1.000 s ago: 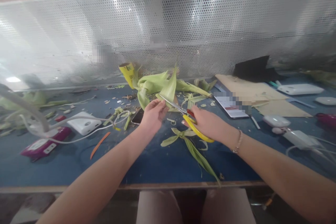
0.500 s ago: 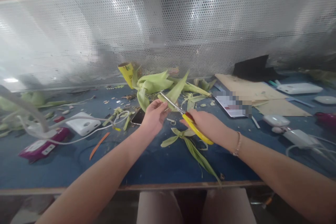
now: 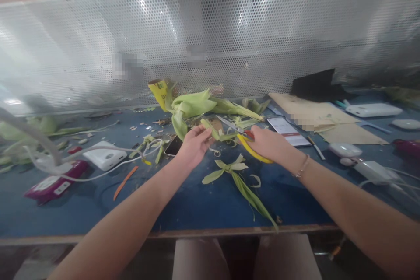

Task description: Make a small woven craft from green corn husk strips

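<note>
Between the fingertips of my left hand [image 3: 196, 142] is a short strip of green corn husk [image 3: 210, 128], pinched and tilted. My right hand [image 3: 266, 142] grips scissors [image 3: 251, 149] with yellow-and-red handles; their blades are parted and point left, close to the strip. A green husk piece [image 3: 229, 137] shows just under the blades; whether it touches them I cannot tell. Behind the hands lies a large bunch of corn husks [image 3: 193, 104]. A tied husk figure [image 3: 241, 179] with a long tail lies on the blue table in front of them.
A yellow tube [image 3: 159, 94] stands by the perforated metal screen [image 3: 236, 22]. Phones, cardboard sheets [image 3: 315, 109] and white devices are on the right. A purple power strip [image 3: 55, 183], cables, a white box [image 3: 104, 155] and an orange strip [image 3: 125, 182] are on the left.
The scissors and my right hand have moved right, away from my left hand. The tall pointed leaf at my left hand is now a short strip. My left hand barely moved.
</note>
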Demonstrator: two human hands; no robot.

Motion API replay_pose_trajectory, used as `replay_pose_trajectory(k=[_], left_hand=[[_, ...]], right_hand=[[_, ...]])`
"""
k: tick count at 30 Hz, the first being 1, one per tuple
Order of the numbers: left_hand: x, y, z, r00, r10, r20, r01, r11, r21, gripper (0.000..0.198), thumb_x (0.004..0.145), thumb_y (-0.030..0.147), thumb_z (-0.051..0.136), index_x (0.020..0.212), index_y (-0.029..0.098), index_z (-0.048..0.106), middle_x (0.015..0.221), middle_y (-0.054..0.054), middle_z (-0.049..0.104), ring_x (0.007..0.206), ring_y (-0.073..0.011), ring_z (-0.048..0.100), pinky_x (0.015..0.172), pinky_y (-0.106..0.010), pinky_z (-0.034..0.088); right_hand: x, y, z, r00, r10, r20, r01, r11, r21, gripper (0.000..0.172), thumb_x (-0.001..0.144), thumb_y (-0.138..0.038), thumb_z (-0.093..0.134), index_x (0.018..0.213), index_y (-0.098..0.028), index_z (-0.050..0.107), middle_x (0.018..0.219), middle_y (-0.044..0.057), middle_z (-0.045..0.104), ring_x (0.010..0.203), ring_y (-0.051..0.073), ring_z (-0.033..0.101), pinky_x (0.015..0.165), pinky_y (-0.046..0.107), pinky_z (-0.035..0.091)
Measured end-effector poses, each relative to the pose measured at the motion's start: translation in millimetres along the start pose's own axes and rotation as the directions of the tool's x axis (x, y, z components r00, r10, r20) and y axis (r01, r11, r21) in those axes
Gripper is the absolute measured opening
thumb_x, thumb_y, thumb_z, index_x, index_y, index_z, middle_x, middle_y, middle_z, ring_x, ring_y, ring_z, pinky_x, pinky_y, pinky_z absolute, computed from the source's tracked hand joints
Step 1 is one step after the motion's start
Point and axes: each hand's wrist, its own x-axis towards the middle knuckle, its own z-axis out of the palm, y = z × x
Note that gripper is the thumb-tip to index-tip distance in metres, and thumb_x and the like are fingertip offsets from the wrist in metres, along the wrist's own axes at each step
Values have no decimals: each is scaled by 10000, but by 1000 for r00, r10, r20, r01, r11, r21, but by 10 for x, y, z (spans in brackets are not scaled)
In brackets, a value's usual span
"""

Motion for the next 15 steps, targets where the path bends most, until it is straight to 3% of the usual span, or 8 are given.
replay_pose_trajectory(k=[4,8,12,15], left_hand=[[-2,-19,-14,994,-27,102,15,992,124,152,652,171,750,764,113,665,746,-45,677,679,-107,620,710,-251,510],[-17,-36,-6,986,-36,163,5,982,187,180,625,222,776,736,127,670,731,-45,678,687,-124,622,698,-271,514],[-53,-41,35,983,-41,178,1,975,222,209,611,252,785,716,125,657,702,-31,666,644,-114,611,667,-264,513],[-97,-69,92,985,-25,168,-14,974,226,235,591,252,794,728,129,648,691,-18,658,647,-119,612,675,-270,513]], right_hand=[[135,204,44,997,71,28,-70,997,-42,535,865,-598,363,925,-116,587,839,193,677,777,310,665,593,342,427],[213,355,114,998,40,41,-37,997,-66,417,860,-507,432,877,-128,604,827,173,672,751,280,648,622,346,447],[227,363,136,988,-93,-121,88,995,-46,278,846,-368,501,831,-111,608,899,167,634,864,263,612,759,364,456],[164,193,131,943,-227,-242,281,935,218,226,838,-319,534,906,-114,602,951,119,619,887,200,593,817,323,447]])
